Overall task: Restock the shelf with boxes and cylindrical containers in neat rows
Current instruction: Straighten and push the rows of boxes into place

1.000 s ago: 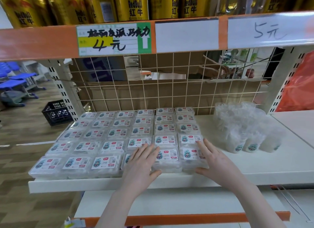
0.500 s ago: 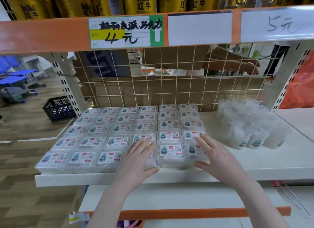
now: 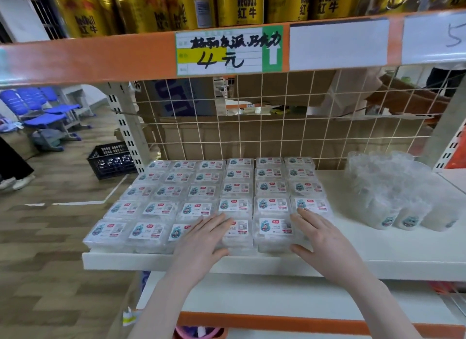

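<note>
Several rows of clear plastic boxes (image 3: 201, 195) with white labels cover the left half of the white shelf (image 3: 378, 258). My left hand (image 3: 204, 242) lies flat with straight fingers on the front-row boxes. My right hand (image 3: 322, 240) lies flat on the rightmost front box, its thumb at the box's front edge. Between the two hands one front box (image 3: 274, 230) shows its label. A cluster of clear cylindrical containers (image 3: 393, 192) stands to the right on the same shelf, apart from both hands.
Gold drink cans (image 3: 242, 5) fill the shelf above, behind an orange rail with a price label (image 3: 227, 51). A wire grid (image 3: 277, 126) backs the shelf, with cardboard behind it. A black crate (image 3: 113, 159) and blue chairs (image 3: 48, 109) stand on the floor at left.
Both hands stay flat on the front boxes and have shifted slightly forward. The view has moved to the left and closer to the shelf.
</note>
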Motion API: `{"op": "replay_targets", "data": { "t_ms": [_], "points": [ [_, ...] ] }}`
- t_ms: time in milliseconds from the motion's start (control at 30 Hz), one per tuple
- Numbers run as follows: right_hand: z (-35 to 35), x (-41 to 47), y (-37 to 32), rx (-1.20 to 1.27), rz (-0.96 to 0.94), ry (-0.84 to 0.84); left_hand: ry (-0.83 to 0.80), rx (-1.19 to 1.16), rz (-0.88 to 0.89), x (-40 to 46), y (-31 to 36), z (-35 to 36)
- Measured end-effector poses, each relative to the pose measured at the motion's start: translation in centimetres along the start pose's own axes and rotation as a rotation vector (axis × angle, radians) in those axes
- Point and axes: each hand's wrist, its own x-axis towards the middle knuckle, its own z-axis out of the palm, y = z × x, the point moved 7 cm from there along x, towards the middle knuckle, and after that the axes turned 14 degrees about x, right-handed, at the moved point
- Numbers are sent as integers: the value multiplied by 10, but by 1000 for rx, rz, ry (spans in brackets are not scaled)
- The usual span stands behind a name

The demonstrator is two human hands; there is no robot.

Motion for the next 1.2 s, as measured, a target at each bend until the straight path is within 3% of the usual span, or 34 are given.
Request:
{"op": "replay_targets", "data": {
  "t_ms": [200, 767, 1067, 1200],
  "points": [
    [0, 0, 3, 32, -20, 45, 86, 52, -10, 6, 4, 5],
    [2, 4, -3, -7, -97, 148, 57, -28, -30, -2, -8, 2],
    [9, 28, -37, 8, -235, 170, 9, 59, -187, -40, -64, -3],
    [17, 39, -61, 54, -255, 175, 9, 17, -170, -55, -92, 0]
  ]
}}
